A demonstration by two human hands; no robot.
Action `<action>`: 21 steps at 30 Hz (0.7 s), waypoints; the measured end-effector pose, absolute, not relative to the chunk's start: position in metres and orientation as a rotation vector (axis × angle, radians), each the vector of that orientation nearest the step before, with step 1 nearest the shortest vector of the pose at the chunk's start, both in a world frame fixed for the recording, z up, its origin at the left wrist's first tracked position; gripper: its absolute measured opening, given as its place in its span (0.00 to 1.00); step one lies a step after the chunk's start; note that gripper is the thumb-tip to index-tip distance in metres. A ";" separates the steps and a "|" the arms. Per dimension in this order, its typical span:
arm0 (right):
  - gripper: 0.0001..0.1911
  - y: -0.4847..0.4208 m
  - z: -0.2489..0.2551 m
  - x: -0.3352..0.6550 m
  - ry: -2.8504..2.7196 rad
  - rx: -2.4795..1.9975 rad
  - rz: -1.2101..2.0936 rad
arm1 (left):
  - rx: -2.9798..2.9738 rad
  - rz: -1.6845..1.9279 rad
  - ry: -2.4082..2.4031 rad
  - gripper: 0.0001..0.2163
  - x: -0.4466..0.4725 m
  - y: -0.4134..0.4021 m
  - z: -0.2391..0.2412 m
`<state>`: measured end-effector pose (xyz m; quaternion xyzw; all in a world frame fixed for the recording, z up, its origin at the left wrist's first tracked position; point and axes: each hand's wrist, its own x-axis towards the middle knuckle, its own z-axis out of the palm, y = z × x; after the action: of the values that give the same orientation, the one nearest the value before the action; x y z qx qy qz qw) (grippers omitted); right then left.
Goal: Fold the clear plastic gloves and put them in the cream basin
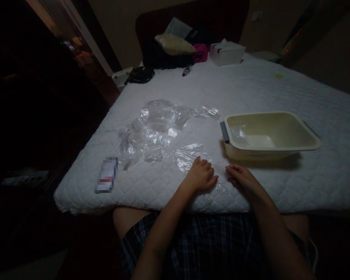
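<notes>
A clear plastic bag lies on the white quilted bed cover, partly under my left hand. That hand rests palm down on it, thumb apart from the fingers. More thin film shows between my two hands, crumpled and hard to make out. To the right, my right hand is just above the cover with its fingers drawn together; whatever they pinch, if anything, is hidden. Beyond my left hand spreads a loose heap of clear plastic bags. A cream plastic basin with grey handles stands near my right hand, with some clear plastic inside.
A phone-like object, blurred out, lies at the bed's left edge. At the far end are a white box, a pillow, a magenta roll, a small bottle and a dark bag. The room is dim.
</notes>
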<state>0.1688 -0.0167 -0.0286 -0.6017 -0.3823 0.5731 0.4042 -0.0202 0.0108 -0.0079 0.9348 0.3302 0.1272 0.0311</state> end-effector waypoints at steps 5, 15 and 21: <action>0.19 -0.014 -0.026 0.162 -0.941 -1.448 1.504 | 2.880 0.425 1.021 0.16 -0.020 0.006 -0.008; 0.22 0.007 -0.022 0.142 -1.061 -1.335 1.529 | 2.786 0.766 1.119 0.12 -0.055 0.003 -0.008; 0.20 0.012 -0.030 0.132 -1.242 -1.474 1.467 | 2.564 1.056 1.426 0.08 -0.086 0.002 -0.021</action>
<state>0.1321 0.0117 -0.0305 -0.5695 -0.4798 0.5670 0.3521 -0.0860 0.0024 -0.0214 0.8222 0.4573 0.3387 0.0117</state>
